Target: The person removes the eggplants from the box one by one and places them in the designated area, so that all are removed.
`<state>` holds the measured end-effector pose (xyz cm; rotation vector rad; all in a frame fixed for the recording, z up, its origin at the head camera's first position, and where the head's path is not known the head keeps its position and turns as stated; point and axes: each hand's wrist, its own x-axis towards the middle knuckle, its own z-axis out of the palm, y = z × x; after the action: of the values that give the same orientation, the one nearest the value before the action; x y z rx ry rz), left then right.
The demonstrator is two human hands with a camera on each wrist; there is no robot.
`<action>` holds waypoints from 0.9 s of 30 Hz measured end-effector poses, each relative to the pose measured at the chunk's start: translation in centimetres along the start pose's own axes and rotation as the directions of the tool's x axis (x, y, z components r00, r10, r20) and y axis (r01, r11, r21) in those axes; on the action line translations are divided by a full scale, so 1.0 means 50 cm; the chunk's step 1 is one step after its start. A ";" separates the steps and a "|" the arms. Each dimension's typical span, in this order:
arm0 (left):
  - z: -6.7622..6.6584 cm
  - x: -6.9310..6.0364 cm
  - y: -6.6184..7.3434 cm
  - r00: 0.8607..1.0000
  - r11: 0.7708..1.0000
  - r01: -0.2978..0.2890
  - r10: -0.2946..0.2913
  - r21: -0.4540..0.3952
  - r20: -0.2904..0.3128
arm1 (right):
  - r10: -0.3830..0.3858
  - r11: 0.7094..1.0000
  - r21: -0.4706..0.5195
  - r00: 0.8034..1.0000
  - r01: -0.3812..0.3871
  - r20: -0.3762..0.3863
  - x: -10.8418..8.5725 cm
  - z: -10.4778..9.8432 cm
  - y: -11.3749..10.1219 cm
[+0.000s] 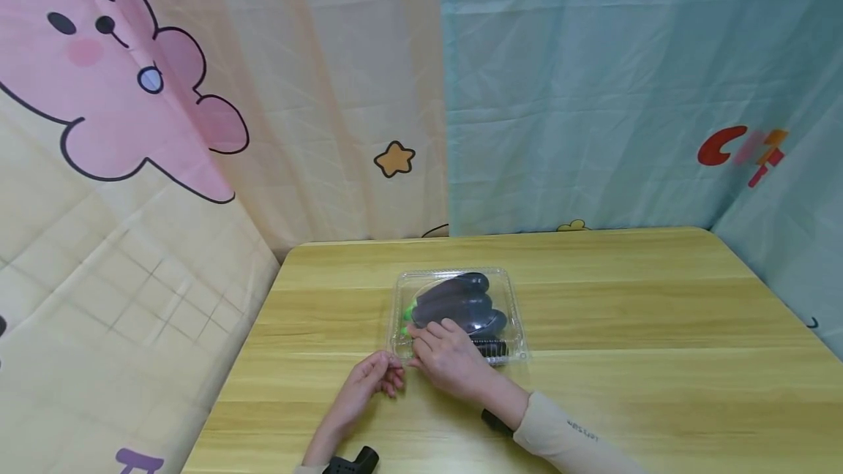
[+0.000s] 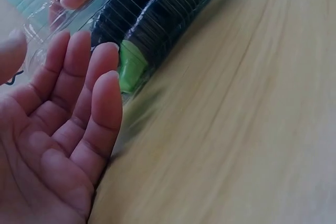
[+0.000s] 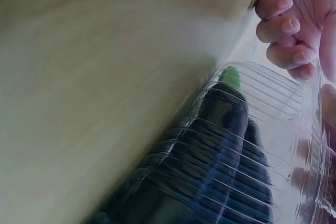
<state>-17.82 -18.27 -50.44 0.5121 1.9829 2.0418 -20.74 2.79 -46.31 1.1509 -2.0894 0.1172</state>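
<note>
Right hand [image 1: 451, 358] pinches clear rectangular plastic box [image 1: 516, 309]; left hand [image 1: 367, 382] half-curled, grip unclear; pale-blue fabric curtain [image 1: 566, 86] reads "100%", top cropped

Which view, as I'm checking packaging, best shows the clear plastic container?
The head view: the clear plastic container shows nearly whole, the right hand covering part. Left wrist: cropped, ribbed part. Right wrist: ribs and rim, closer but cropped.
</note>
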 end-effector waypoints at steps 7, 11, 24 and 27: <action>-0.001 0.001 -0.007 0.999 0.999 0.037 -0.037 -0.002 -0.020 | -0.003 0.999 -0.045 0.999 0.005 0.048 0.000 -0.001 -0.001; 0.003 0.002 -0.009 0.997 0.999 0.050 -0.049 0.009 -0.061 | 0.006 0.999 -0.038 0.998 -0.004 0.060 -0.001 -0.001 -0.001; 0.004 0.002 -0.006 0.987 0.993 0.093 -0.101 -0.068 -0.126 | 0.037 0.998 0.043 0.998 -0.039 0.055 -0.003 -0.004 0.001; 0.001 0.002 -0.007 0.986 0.992 0.097 -0.107 -0.085 -0.129 | 0.019 0.996 0.093 1.000 -0.019 0.001 -0.004 -0.004 0.006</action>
<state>-17.88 -18.16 -50.78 0.2579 1.9481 2.1310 -20.81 3.19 -46.21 1.1860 -2.1143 0.2250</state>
